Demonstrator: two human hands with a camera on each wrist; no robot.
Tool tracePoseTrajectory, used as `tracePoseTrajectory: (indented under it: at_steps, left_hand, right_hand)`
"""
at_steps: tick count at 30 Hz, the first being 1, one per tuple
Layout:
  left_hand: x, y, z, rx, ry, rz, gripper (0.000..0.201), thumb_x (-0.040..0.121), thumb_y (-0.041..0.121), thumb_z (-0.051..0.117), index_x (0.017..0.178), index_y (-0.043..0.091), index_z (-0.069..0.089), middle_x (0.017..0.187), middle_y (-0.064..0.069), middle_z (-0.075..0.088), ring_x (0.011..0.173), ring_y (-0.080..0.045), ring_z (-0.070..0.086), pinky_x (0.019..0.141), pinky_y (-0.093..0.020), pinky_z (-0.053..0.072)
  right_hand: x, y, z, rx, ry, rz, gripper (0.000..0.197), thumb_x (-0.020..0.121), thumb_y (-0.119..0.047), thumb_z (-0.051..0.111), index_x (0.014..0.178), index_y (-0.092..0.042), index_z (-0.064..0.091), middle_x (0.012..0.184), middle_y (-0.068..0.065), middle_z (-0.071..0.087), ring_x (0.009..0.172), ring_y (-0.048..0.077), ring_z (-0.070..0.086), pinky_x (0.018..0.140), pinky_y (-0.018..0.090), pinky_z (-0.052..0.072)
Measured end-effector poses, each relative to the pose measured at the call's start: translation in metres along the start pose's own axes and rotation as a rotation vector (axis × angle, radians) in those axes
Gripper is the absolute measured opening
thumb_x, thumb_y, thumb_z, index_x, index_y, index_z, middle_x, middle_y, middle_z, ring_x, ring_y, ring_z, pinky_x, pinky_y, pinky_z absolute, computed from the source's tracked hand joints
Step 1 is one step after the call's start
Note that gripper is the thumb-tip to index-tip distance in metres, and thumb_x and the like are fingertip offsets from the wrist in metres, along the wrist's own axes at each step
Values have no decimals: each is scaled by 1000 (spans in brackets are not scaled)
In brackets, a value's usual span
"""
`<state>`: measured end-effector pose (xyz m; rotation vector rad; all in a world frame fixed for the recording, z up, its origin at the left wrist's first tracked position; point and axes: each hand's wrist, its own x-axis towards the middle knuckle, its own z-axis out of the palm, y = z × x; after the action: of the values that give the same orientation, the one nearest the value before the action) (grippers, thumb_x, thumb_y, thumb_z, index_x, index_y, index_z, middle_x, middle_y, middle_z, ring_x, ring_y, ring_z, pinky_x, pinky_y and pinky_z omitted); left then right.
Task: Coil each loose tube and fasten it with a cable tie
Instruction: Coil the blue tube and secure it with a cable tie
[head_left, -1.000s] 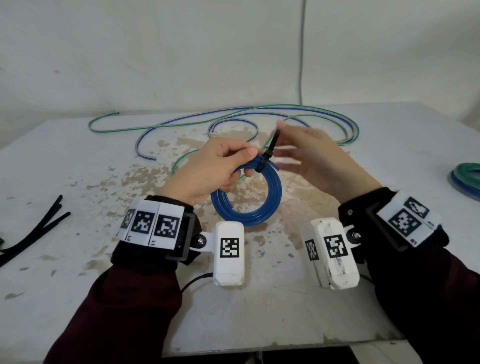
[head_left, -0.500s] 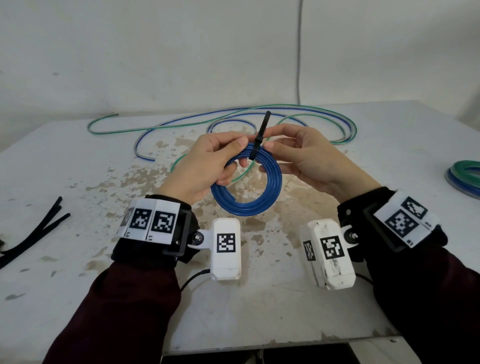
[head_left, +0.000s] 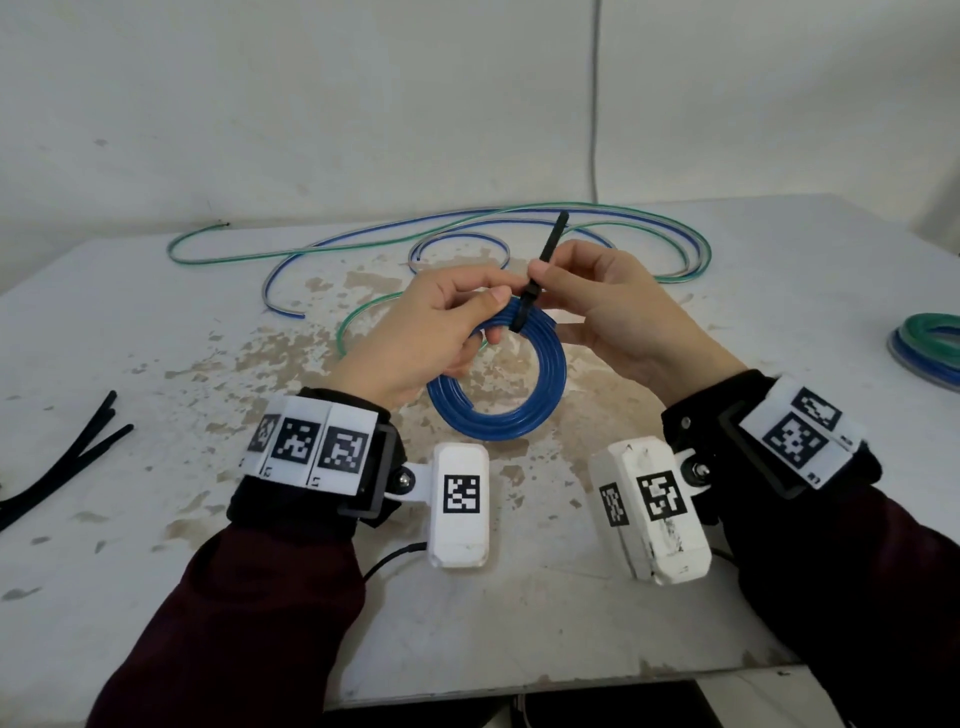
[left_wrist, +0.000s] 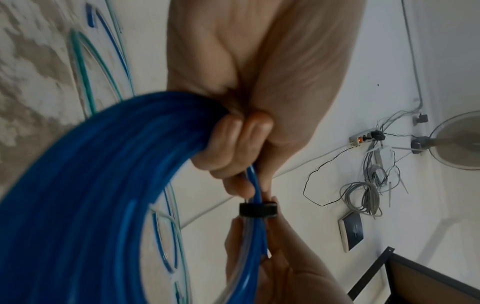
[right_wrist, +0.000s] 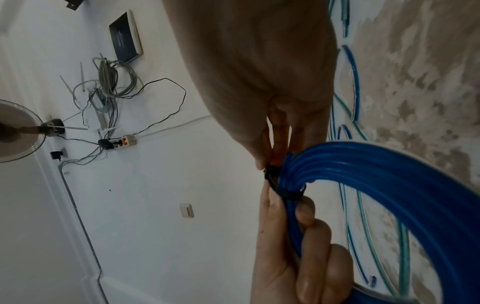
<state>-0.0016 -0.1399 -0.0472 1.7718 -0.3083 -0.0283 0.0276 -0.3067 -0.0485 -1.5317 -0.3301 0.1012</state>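
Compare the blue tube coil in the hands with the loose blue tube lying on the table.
The blue tube coil is wound into a tight ring; the loose blue tube sprawls in open curves. The coil has a black cable tie around it and is held above the white table; the loose tube lies untied. Both look like the same blue tubing.

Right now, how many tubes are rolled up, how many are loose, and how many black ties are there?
Rolled tubes: 3 - held blue coil, green coil, edge blue coil
Loose tubes: 2 - green tube, blue tube
Black ties: about 4 - fastened tie, three spare ties
Total: 9
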Motion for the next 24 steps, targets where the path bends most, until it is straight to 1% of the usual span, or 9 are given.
tracePoseTrajectory:
  at_steps: [4, 7, 10, 12, 17, 19, 21, 22, 24]
  left_hand:
    - [-1, 3, -1, -5, -14, -15, 25, 102, 13, 42, 112, 12, 64, 59, -2, 46, 35, -7, 23, 41, -21, 17]
    - [-2, 6, 0, -6, -34, -3, 23, 102, 12, 41, 108, 5, 63, 59, -3, 42, 34, -7, 24, 38, -17, 19]
    - [-3, 8, 0, 0, -39, -3, 25, 101, 13, 42, 109, -1, 61, 58, -3, 41, 35, -7, 23, 37, -18, 19]
    - [-3, 9, 0, -18, -35, -6, 23, 101, 14, 42, 106, 4, 63, 59, -3, 41, 35, -7, 24, 37, -19, 20]
    - [-3, 5, 9, -25, 13, 8, 22, 101, 15, 45, 102, 16, 67, 58, 1, 50, 37, -10, 36, 39, -22, 34]
    - [-2, 4, 9, 21, 13, 19, 21, 100, 14, 47, 102, 17, 68, 58, 1, 56, 44, -13, 48, 47, -26, 48]
    - [-2, 5, 6, 57, 4, 13, 22, 99, 12, 48, 96, 18, 69, 60, 0, 64, 54, -16, 59, 62, -31, 55]
    - [-2, 5, 4, 54, 2, -2, 22, 99, 10, 48, 93, 17, 68, 60, -2, 66, 56, -17, 62, 65, -31, 56]
    - [-2, 7, 2, 2, 1, -54, 23, 98, 7, 46, 88, 14, 66, 59, -6, 66, 54, -19, 62, 59, -32, 56]
  right_hand:
    - [3, 2, 2, 30, 54, -32, 26, 95, -11, 56, 71, -14, 45, 77, 3, 57, 65, 7, 64, 50, 21, 48]
    - [5, 4, 3, 46, 83, -38, 25, 96, -9, 55, 73, -11, 45, 77, 6, 52, 57, 5, 62, 48, 22, 51]
    - [6, 4, 5, 46, 98, -45, 25, 96, -8, 54, 73, -9, 44, 76, 8, 50, 55, 7, 62, 52, 29, 56]
    - [5, 3, 5, 41, 109, -46, 24, 96, -10, 55, 74, -9, 45, 78, 9, 51, 55, 8, 62, 54, 32, 56]
    - [3, -2, -5, -38, 86, 10, 22, 95, -22, 58, 76, -16, 48, 78, 1, 57, 50, 5, 52, 46, 19, 45]
    - [2, -2, -5, -61, 104, -6, 19, 95, -21, 58, 78, -16, 49, 72, 0, 56, 48, 6, 50, 45, 19, 44]
    - [1, -1, -1, -105, 118, -43, 20, 95, -19, 57, 76, -16, 50, 67, -2, 56, 46, 6, 48, 43, 18, 41]
    - [0, -1, 1, -126, 117, -60, 21, 95, -19, 57, 75, -17, 50, 65, -3, 56, 46, 5, 48, 43, 18, 40]
    - [-1, -1, 5, -150, 107, -83, 22, 95, -18, 58, 74, -18, 51, 61, -6, 58, 46, 5, 48, 44, 18, 39]
